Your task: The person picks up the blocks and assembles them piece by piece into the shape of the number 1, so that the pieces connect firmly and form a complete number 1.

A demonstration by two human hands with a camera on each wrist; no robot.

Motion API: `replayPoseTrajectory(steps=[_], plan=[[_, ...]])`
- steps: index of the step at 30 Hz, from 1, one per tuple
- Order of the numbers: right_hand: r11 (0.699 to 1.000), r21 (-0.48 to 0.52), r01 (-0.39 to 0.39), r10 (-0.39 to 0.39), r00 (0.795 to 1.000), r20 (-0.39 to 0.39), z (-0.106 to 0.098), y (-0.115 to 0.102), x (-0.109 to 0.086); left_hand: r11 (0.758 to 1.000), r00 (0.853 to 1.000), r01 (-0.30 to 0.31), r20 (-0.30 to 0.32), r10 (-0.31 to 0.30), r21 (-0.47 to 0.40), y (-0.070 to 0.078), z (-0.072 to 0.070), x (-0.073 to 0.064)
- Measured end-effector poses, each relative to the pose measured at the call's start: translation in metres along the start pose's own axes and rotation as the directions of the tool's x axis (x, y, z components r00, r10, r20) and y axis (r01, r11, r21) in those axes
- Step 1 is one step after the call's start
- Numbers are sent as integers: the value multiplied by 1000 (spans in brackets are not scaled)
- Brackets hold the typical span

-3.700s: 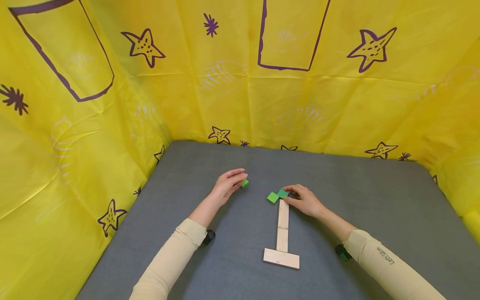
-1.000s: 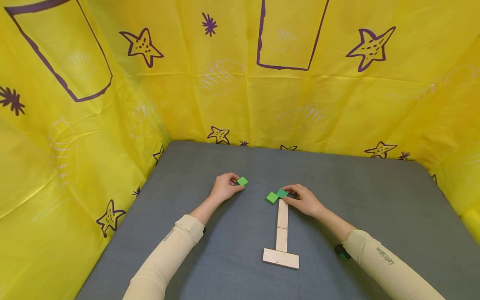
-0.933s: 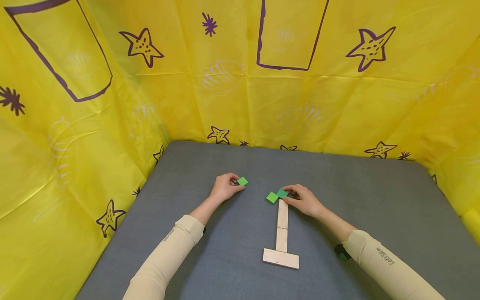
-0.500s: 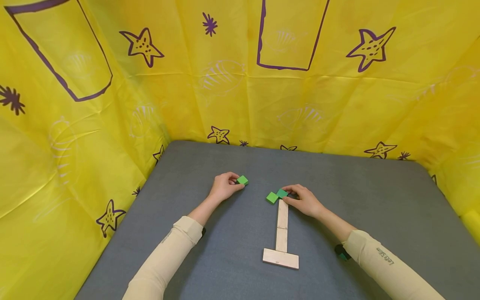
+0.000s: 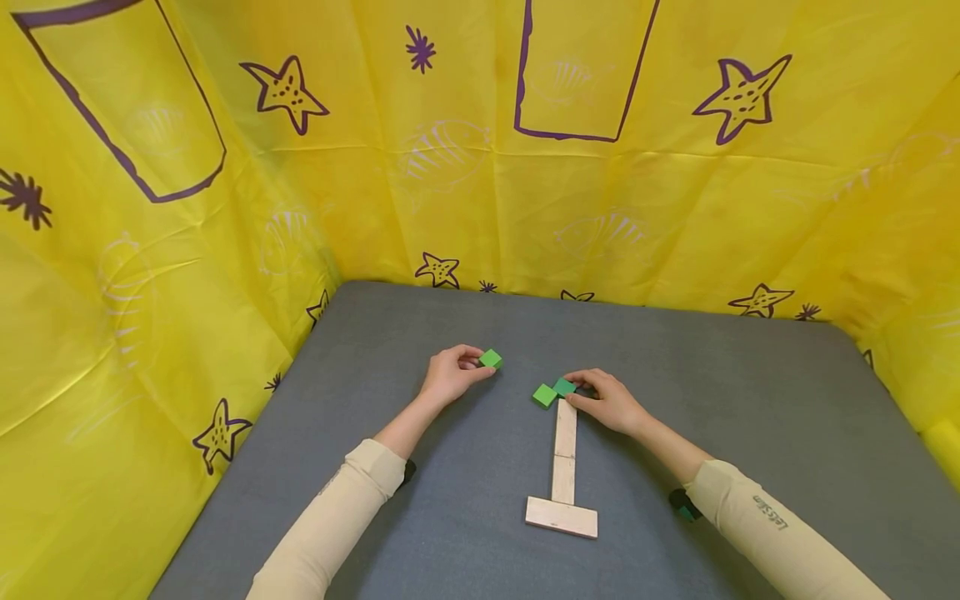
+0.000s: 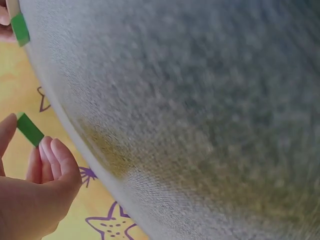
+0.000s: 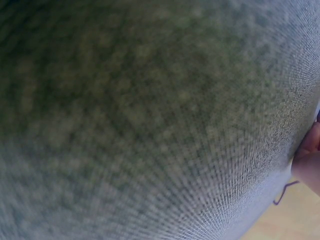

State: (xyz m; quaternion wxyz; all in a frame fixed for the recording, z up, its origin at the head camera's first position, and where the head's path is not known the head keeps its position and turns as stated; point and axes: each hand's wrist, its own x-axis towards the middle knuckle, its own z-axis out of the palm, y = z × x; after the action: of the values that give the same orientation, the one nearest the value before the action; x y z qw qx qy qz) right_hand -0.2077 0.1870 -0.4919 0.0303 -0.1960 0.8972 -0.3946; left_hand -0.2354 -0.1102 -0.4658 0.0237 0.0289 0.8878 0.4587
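Note:
My left hand (image 5: 450,373) pinches a small light green square block (image 5: 491,359) between thumb and fingertips. In the left wrist view, that green block (image 6: 31,130) is seen edge-on, raised off the tabletop. The right hand (image 5: 609,402) holds a darker green block (image 5: 564,387) between thumb and fingers at the far end of a line of wooden planks. Touching its left corner lies another light green block (image 5: 544,396). Two pale planks, the farther one (image 5: 566,427) and the nearer one (image 5: 563,481), run end to end toward a crosswise plank (image 5: 562,517). Only part of the right hand (image 7: 307,162) shows in the right wrist view.
Everything lies on a dark grey cloth-covered table (image 5: 712,375). A yellow curtain (image 5: 480,192) printed with purple starfish encloses its back and sides.
The left hand has turned its grip since the earliest frame, so its block shows more fully. Lately it has shifted slightly right with the block. The right hand and the laid pieces have stayed put.

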Motion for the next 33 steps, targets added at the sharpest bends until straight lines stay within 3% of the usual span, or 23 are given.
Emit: replayPoseTrajectory(steps=[14, 24, 33], plan=[[1000, -8, 8, -8, 1000, -1, 1, 1, 0, 989, 999, 36, -34, -41, -146, 7, 6, -9], [1000, -3, 3, -3, 1000, -7, 1, 1, 0, 966, 999, 34, -8, -38, -255, 12, 10, -16], [1000, 0, 8, -8, 1000, -10, 1, 0, 0, 958, 1000, 18, 19, -14, -285, 16, 14, -24]])
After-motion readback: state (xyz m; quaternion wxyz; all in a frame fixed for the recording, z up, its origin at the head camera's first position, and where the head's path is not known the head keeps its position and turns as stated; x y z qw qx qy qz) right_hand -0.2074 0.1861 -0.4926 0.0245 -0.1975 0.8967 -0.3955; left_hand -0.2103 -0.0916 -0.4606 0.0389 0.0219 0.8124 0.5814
